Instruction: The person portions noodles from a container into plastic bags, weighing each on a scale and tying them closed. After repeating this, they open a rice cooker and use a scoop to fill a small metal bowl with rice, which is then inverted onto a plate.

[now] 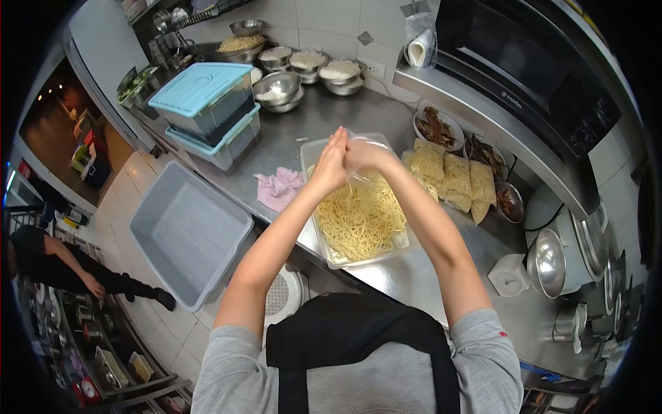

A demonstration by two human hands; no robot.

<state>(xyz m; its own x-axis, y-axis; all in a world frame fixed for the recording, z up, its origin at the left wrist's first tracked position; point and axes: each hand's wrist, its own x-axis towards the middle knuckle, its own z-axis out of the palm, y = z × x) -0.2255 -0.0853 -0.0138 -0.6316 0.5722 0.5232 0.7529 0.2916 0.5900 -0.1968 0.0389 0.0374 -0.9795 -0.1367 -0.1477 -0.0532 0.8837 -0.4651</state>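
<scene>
My left hand [331, 165] and my right hand [367, 153] meet above a clear plastic tub [335, 263] of yellow noodles [358, 222]. A thin clear plastic bag [372, 140] hangs about my right hand, whose fingers are curled in and partly hidden. The left fingers are stretched out straight, laid flat against the right hand and the edge of the bag. Left of the tub lies a crumpled pink cloth [279, 188]. On the right, several bagged noodle portions [456, 181] are stacked.
Blue-lidded bins [203, 90] stand at the back left, near metal bowls [278, 87]. A grey plastic tub [189, 228] is left of the counter. Scale [509, 276] and steel bowl [547, 262] sit right, below a microwave [524, 62]. Another person [62, 259] is far left.
</scene>
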